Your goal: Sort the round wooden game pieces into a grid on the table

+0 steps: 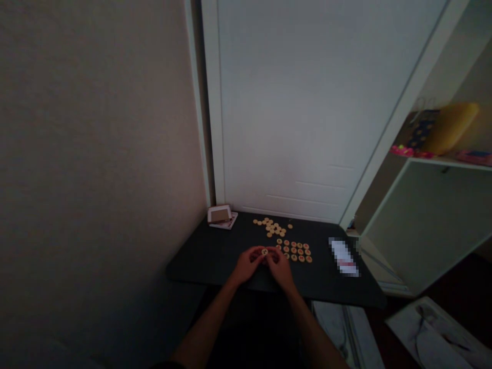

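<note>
Both hands met over the black tabletop [215, 256]: left hand [246, 265] and right hand [280, 269] pinched one round tan wooden game piece [264, 251] between curled fingertips. Beyond lay arranged rows of pieces [296, 251], then a loose heap [272, 227].
</note>
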{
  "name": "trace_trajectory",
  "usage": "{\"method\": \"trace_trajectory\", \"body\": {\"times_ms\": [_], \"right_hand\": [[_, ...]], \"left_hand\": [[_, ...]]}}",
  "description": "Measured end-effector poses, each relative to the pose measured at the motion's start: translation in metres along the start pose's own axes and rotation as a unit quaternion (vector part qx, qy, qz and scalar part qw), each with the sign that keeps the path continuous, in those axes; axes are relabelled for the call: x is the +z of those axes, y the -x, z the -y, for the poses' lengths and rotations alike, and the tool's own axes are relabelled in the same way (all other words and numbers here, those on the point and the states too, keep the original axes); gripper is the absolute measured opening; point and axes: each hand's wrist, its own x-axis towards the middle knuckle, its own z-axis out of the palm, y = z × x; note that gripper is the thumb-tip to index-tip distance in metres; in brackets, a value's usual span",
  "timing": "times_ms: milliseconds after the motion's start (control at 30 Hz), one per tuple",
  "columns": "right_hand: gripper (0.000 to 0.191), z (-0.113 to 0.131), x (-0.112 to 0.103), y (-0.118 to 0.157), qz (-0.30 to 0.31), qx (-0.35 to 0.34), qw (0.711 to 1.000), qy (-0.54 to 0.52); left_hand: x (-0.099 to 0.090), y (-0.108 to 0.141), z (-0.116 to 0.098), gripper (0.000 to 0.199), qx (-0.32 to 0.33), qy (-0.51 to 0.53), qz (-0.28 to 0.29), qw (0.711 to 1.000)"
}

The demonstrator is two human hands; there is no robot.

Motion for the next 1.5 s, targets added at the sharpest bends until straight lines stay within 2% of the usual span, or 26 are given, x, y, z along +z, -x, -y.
{"method": "trace_trajectory", "body": {"times_ms": [200, 300, 567, 867, 1200, 1500], "right_hand": [[0.034, 0.004, -0.002, 0.0, 0.001, -0.008, 1.0, 0.013], [0.035, 0.009, -0.002, 0.001, 0.004, -0.012, 1.0, 0.015], [0.039, 0.01, -0.002, 0.002, -0.017, -0.013, 0.999, 0.048], [0.039, 0.011, -0.005, 0.002, -0.014, -0.022, 0.997, 0.071], [0.036, 0.014, -0.006, 0.002, 0.024, -0.019, 0.998, 0.059], [0.031, 0.006, -0.004, 0.002, 0.012, -0.074, 0.99, 0.115]], "left_hand": [[0.0, -0.001, 0.0, 0.043, -0.007, 0.03, -0.001, 1.0], [0.0, -0.001, -0.002, 0.04, -0.002, 0.042, 0.01, 0.999], [-0.001, -0.001, -0.001, 0.031, 0.006, 0.027, -0.008, 1.0], [-0.001, 0.002, -0.009, 0.035, -0.001, 0.003, 0.03, 1.0], [0.0, 0.001, -0.004, 0.035, -0.003, 0.013, 0.012, 1.0], [0.001, -0.002, 0.003, 0.033, -0.004, 0.0, -0.044, 0.999]]}}
